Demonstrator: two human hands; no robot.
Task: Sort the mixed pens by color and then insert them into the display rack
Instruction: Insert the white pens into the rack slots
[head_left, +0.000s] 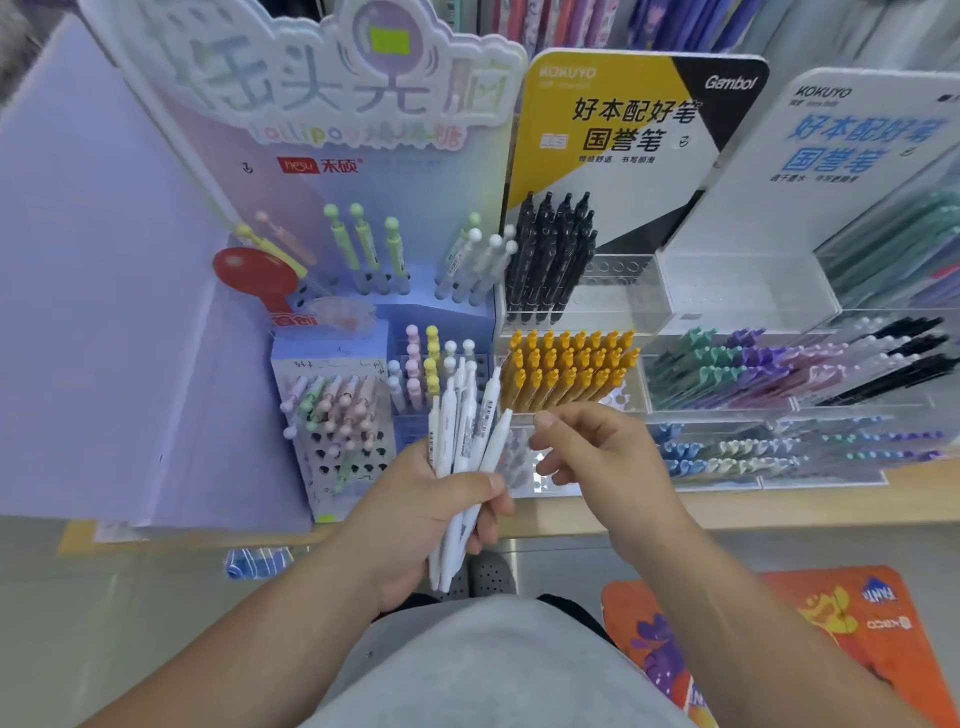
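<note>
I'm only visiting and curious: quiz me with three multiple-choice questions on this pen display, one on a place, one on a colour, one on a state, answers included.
1. Where do the orange pens stand? A) in the tier just in front of the black pens B) in a drawer C) in a cup
2. What colour is the bundle of pens in the left hand? A) green B) red C) white
3. What is the left hand doing? A) lying flat B) gripping the bundle of pens C) pointing
Answers: A, they fill the holes below the black pens; C, every barrel is white; B, its fingers curl round the bundle.
</note>
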